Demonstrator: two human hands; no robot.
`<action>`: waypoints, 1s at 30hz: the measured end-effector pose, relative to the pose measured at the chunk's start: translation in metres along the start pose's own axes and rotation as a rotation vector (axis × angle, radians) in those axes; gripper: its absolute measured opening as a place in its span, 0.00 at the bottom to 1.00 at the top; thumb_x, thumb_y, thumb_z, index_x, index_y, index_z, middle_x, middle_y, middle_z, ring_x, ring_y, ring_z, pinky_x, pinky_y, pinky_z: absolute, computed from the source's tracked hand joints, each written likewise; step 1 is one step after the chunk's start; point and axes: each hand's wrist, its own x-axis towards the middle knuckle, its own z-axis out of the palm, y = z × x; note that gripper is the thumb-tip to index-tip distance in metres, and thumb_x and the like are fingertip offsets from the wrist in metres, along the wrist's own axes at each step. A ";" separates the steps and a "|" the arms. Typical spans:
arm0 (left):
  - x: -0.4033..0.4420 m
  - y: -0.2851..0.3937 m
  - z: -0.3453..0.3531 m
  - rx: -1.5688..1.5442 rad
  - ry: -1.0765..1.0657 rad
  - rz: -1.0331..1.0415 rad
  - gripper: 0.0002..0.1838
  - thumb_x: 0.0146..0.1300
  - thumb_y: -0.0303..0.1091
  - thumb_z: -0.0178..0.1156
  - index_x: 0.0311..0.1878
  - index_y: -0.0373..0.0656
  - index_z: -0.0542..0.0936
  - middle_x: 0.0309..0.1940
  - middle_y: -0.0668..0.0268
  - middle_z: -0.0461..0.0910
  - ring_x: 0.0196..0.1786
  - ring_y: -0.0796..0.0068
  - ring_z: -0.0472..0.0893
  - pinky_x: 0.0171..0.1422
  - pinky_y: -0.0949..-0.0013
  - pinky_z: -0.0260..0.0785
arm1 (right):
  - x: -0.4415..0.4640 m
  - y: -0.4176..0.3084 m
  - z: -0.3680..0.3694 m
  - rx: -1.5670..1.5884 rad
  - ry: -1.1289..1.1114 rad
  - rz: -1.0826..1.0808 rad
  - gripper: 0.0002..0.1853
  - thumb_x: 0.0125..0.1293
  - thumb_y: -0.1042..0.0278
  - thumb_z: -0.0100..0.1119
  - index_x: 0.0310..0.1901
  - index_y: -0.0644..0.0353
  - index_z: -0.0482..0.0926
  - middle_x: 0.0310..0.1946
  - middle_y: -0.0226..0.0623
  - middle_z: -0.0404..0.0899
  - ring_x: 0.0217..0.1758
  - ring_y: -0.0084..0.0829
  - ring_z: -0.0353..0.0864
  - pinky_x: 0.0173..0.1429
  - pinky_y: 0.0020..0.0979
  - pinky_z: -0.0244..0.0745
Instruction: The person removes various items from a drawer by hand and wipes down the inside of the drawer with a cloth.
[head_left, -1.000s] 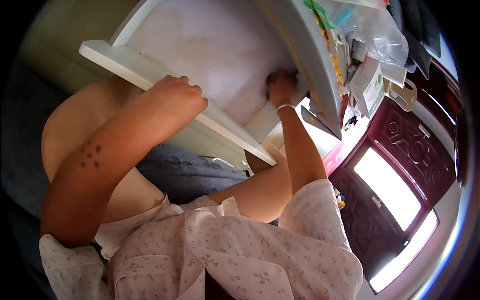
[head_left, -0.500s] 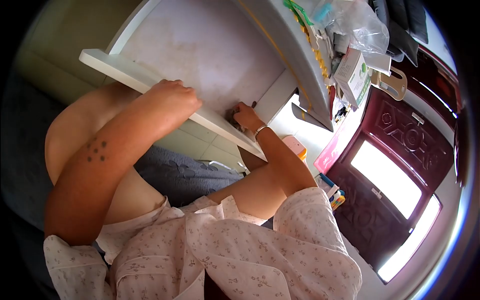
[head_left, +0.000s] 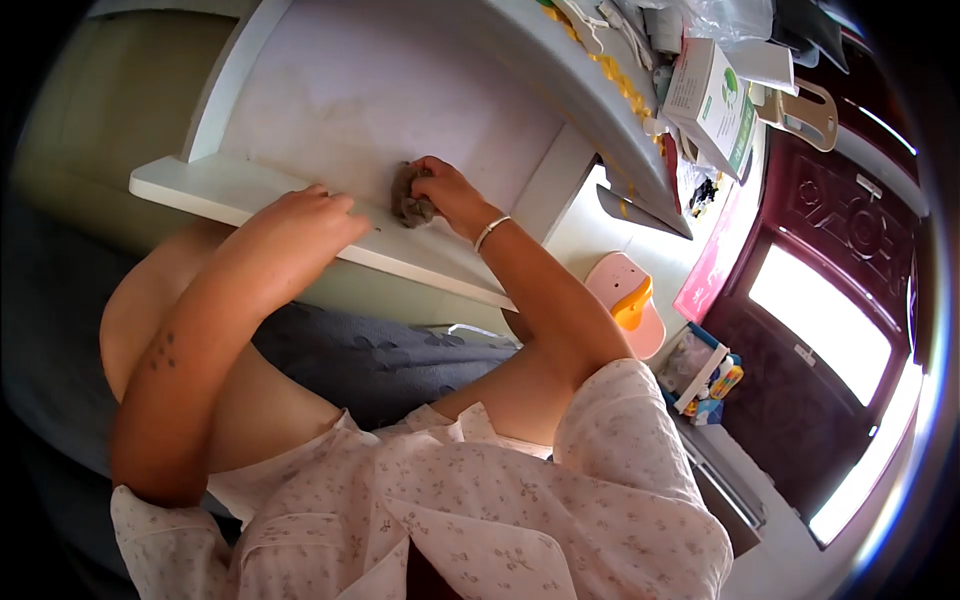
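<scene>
My right hand (head_left: pixel 450 196), with a thin bracelet at its wrist, is closed on a crumpled grey-brown rag (head_left: pixel 410 200). The rag is against the inside of an open white drawer (head_left: pixel 390 90), close to its front panel. My left hand (head_left: pixel 305 225) lies over the top edge of the drawer front (head_left: pixel 205 188) with its fingers curled down on it. Faint brownish smudges show on the drawer's bottom. The fingertips of my left hand are partly hidden.
Above the drawer is a grey tabletop (head_left: pixel 560 75) with a white-and-green box (head_left: pixel 712 100) and plastic bags. A pink stool (head_left: pixel 650 335) with an orange beak shape and a crate (head_left: pixel 695 370) stand on the floor at right. A dark red door (head_left: pixel 840 220) is beyond.
My right hand has moved left with the rag, from the drawer's right corner to nearer its middle. My left hand has shifted slightly left and down in view. The camera view has turned a little.
</scene>
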 end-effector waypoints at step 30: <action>0.060 0.011 -0.034 -1.290 0.519 -0.227 0.08 0.69 0.36 0.57 0.44 0.43 0.77 0.36 0.73 0.74 0.41 0.83 0.70 0.50 0.76 0.64 | -0.131 -0.030 -0.051 0.456 0.091 -0.378 0.21 0.65 0.74 0.59 0.60 0.59 0.75 0.53 0.32 0.78 0.53 0.25 0.77 0.56 0.31 0.73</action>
